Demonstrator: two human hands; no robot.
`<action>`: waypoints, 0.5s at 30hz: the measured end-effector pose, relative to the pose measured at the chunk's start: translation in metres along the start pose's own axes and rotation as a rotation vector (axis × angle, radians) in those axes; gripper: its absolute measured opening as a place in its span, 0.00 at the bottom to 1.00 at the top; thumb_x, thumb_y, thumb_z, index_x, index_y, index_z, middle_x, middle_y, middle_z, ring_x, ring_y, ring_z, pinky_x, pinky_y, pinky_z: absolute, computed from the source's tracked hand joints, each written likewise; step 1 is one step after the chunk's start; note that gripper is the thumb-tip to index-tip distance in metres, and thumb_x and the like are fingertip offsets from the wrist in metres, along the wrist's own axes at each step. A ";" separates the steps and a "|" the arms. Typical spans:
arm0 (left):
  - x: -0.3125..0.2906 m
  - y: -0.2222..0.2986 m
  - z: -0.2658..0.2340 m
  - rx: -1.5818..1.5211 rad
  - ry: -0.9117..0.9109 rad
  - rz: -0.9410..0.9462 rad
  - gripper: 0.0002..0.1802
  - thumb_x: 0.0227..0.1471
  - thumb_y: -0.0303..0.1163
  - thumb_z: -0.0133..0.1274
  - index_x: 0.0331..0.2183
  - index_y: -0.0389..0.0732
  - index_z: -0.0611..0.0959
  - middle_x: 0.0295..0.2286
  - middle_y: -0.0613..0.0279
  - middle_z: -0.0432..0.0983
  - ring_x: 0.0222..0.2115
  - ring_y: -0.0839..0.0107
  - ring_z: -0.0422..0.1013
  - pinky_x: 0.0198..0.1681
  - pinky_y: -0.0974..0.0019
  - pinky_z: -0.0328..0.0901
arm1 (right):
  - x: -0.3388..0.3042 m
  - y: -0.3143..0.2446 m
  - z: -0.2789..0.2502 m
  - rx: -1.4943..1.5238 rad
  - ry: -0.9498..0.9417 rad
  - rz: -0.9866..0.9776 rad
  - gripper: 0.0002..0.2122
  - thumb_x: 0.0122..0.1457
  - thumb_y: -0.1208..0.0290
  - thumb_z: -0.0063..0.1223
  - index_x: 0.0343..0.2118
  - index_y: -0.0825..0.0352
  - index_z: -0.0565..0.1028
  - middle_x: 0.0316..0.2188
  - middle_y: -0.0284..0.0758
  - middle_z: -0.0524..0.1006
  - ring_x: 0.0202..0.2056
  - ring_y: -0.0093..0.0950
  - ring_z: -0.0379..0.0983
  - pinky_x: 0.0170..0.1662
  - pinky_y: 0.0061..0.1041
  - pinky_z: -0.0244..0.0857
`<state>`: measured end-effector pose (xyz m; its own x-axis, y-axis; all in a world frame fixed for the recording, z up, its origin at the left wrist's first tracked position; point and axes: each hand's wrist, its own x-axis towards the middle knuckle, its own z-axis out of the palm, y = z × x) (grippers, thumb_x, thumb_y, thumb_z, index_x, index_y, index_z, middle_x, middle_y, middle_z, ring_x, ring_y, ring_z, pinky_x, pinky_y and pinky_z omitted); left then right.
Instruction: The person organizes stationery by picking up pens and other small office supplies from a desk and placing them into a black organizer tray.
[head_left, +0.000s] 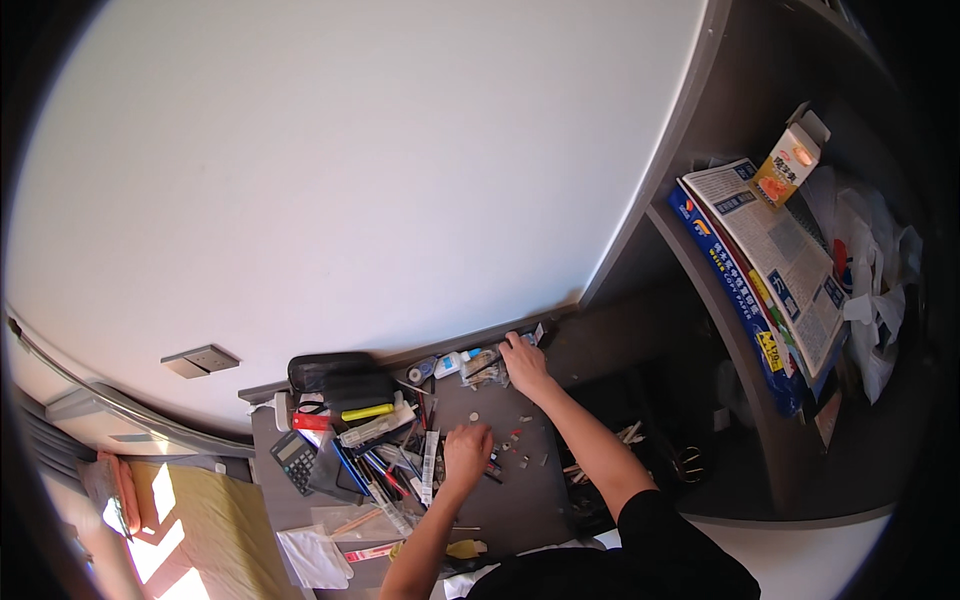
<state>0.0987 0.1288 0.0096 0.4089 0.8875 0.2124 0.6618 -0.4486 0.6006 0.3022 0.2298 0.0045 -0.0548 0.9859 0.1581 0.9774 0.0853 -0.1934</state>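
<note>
My left hand [467, 455] is low over the dark desk [510, 500], its fingers curled. Beside it lie scattered small bits [515, 435] and a round whitish piece [474, 416]. Farther away, at the desk's back edge, my right hand [524, 362] has bent fingers beside a small packet [533, 337]. What either hand holds, if anything, is too small or hidden to make out. Just left of my right hand are a clear bag of small items [484, 369], a white bottle with a blue cap [450, 364] and a tape roll [417, 374].
Pens [385, 470], a yellow highlighter [367, 411], a black pouch [340, 380] and a calculator [294, 460] crowd the left side. A white cloth [314, 558] lies at the near left corner. Right stands a shelf with newspapers [775, 250], a carton [790, 160] and plastic bags [872, 290].
</note>
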 end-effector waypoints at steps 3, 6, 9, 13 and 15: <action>-0.018 0.002 -0.012 -0.136 0.062 -0.073 0.06 0.46 0.29 0.57 0.30 0.41 0.83 0.22 0.59 0.77 0.27 0.59 0.71 0.33 0.57 0.64 | 0.010 -0.001 0.012 -0.059 -0.033 0.043 0.05 0.53 0.75 0.48 0.33 0.65 0.71 0.36 0.37 0.68 0.39 0.37 0.70 0.39 0.37 0.70; -0.029 0.001 -0.022 -0.184 0.082 -0.103 0.07 0.47 0.26 0.56 0.32 0.38 0.83 0.26 0.54 0.78 0.26 0.57 0.72 0.32 0.58 0.66 | 0.005 0.007 0.008 -0.074 -0.013 -0.101 0.04 0.54 0.74 0.47 0.32 0.65 0.72 0.33 0.36 0.70 0.39 0.36 0.71 0.38 0.35 0.70; -0.034 0.005 -0.022 -0.264 0.121 -0.158 0.05 0.48 0.28 0.57 0.30 0.39 0.83 0.24 0.55 0.76 0.27 0.58 0.72 0.33 0.59 0.66 | -0.011 -0.001 -0.019 0.156 0.140 -0.124 0.05 0.52 0.76 0.52 0.32 0.66 0.73 0.28 0.34 0.72 0.33 0.32 0.71 0.33 0.34 0.68; -0.030 0.017 -0.027 -0.626 0.077 -0.392 0.10 0.54 0.29 0.54 0.38 0.37 0.82 0.29 0.58 0.79 0.33 0.68 0.74 0.36 0.66 0.66 | -0.045 -0.019 -0.071 0.906 0.003 0.144 0.02 0.55 0.77 0.54 0.32 0.67 0.74 0.24 0.30 0.73 0.24 0.22 0.69 0.26 0.24 0.65; -0.019 0.032 -0.039 -0.864 0.012 -0.489 0.13 0.59 0.30 0.49 0.43 0.37 0.80 0.34 0.60 0.80 0.38 0.73 0.74 0.41 0.69 0.66 | -0.066 -0.022 -0.085 1.285 -0.163 0.329 0.03 0.58 0.75 0.53 0.33 0.68 0.75 0.23 0.29 0.74 0.22 0.17 0.66 0.24 0.18 0.62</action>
<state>0.0881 0.1017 0.0548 0.2034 0.9577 -0.2034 0.0685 0.1933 0.9787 0.3020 0.1506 0.0805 0.0329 0.9848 -0.1704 0.0702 -0.1724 -0.9825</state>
